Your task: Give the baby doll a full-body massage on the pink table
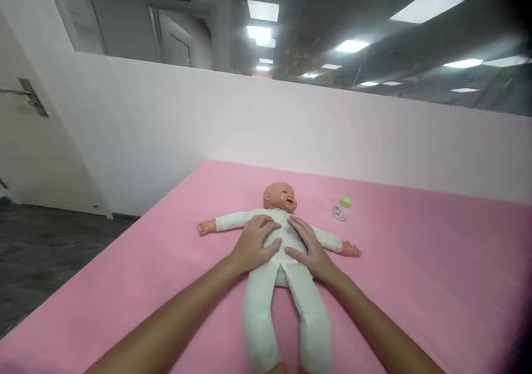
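Note:
A baby doll with a bald plastic head and a pale white-green cloth body lies on its back on the pink surface. Its head is turned to the right, its arms are stretched out to the sides, and its legs point toward me. My left hand rests on the left side of the doll's torso, thumb apart from the fingers. On the torso's other side lies my right hand, its fingers reaching up the chest and its thumb spread inward. Both hands touch the doll without lifting it. The doll's feet are mostly cut off at the bottom edge.
A small clear bottle with a green cap is on the pink table covering, right of the doll's head. Behind the table runs a white wall with glass above it. At the left are a door and dark floor.

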`<state>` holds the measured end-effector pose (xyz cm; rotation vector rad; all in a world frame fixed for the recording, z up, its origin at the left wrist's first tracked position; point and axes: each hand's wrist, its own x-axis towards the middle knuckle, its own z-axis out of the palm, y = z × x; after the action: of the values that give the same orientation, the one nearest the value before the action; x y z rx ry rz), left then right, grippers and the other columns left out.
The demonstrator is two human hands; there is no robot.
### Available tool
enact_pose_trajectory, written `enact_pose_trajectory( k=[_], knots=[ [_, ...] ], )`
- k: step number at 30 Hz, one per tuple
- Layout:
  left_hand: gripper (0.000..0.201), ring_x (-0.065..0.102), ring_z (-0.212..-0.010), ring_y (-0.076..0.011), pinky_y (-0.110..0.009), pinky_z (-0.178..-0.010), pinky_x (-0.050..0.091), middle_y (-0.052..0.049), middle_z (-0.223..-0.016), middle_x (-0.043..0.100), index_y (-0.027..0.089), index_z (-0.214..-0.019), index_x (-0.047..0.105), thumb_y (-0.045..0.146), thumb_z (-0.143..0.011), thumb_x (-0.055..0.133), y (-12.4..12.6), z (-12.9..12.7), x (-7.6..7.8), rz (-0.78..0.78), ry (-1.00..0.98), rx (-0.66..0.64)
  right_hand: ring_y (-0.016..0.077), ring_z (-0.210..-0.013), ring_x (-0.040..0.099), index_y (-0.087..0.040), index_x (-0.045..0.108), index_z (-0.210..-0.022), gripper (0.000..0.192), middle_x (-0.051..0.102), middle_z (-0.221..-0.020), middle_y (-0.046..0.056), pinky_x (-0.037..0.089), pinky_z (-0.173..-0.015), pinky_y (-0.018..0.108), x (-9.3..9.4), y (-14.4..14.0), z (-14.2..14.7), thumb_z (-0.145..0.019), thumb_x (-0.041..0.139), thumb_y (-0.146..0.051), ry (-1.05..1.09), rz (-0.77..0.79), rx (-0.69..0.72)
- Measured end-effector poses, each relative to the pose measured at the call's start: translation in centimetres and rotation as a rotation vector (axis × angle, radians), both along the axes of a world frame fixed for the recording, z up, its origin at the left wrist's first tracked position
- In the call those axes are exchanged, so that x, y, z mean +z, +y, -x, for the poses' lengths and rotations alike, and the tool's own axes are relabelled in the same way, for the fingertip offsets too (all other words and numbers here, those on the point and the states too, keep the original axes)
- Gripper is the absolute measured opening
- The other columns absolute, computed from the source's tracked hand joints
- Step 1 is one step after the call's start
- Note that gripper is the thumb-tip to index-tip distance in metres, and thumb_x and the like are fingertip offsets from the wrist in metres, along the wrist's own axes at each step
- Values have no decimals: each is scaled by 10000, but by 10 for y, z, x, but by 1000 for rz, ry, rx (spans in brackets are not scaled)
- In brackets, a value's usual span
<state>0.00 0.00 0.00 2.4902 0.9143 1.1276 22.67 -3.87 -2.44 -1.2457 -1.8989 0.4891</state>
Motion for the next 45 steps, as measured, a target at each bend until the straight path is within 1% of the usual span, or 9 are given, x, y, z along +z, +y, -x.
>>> enact_pose_trajectory(
  k=[9, 14, 21, 27, 30, 36, 38, 41, 45],
  knots=[
    [269, 580, -1102, -257, -449, -1006, 466, -60, -1126, 617, 280, -1167, 701, 339, -908, 663, 5, 1, 1, 21, -14, 16, 281, -1488, 370, -368, 545, -1429, 523, 450, -1572, 34, 309, -1247, 532, -5, 5, 5, -934, 649, -503, 93, -51, -99],
    [271, 591, -1112, -251, -443, -1018, 472, -56, -1135, 625, 285, -1170, 706, 335, -906, 673, 10, 2, 1, 41, -31, -13, 284, -1513, 336, -359, 513, -1461, 509, 406, -1607, 35, 269, -1261, 554, -11, 4, 9, -979, 568, -513, 102, -52, -114],
    [243, 609, -1136, -241, -436, -1036, 475, -69, -1189, 635, 286, -1175, 720, 306, -975, 583, 12, 8, 4, 43, -28, -59, 290, -1527, 307, -339, 502, -1476, 521, 388, -1622, 40, 249, -1269, 568, -11, 0, 18, -994, 518, -533, 113, -35, -171],
    [297, 564, -1255, -259, -460, -1104, 433, -72, -1302, 609, 299, -1254, 682, 300, -993, 541, 9, 9, 3, 67, -21, -60, 278, -1535, 299, -361, 489, -1487, 531, 367, -1635, 24, 248, -1274, 555, -8, 1, 15, -986, 537, -533, 92, -26, -131],
    [305, 562, -1251, -261, -465, -1098, 436, -69, -1289, 609, 303, -1264, 673, 299, -997, 526, 7, 7, 3, 65, -11, -53, 289, -1537, 294, -368, 479, -1494, 561, 357, -1641, 29, 244, -1270, 569, -7, 1, 10, -968, 573, -539, 75, -27, -111],
    [371, 574, -1197, -268, -470, -1071, 453, -71, -1243, 604, 308, -1294, 661, 360, -927, 652, 4, 5, 3, 44, 12, -25, 296, -1552, 248, -409, 442, -1511, 596, 300, -1662, 14, 239, -1265, 578, -1, -2, 4, -952, 602, -544, 39, 19, -51],
    [418, 540, -1261, -287, -490, -1105, 426, -79, -1308, 586, 314, -1324, 646, 373, -911, 673, 4, 5, 2, 32, 18, -24, 285, -1537, 272, -406, 471, -1489, 559, 335, -1636, 18, 251, -1265, 559, 3, -3, 3, -959, 600, -528, 37, 21, -42],
    [445, 486, -1340, -307, -514, -1147, 382, -85, -1409, 541, 319, -1355, 625, 373, -914, 668, 5, 5, 1, 31, 30, -35, 275, -1465, 374, -380, 551, -1424, 458, 464, -1514, 47, 312, -1238, 528, 7, -2, 2, -981, 577, -493, 44, -20, -42],
    [333, 565, -1209, -267, -471, -1078, 441, -74, -1254, 602, 301, -1265, 671, 313, -936, 620, 5, 5, 5, 54, 22, -50, 274, -1339, 477, -352, 643, -1316, 340, 577, -1328, 68, 399, -1167, 508, 8, 1, 1, -1009, 530, -442, 48, -82, -78]
  ],
)
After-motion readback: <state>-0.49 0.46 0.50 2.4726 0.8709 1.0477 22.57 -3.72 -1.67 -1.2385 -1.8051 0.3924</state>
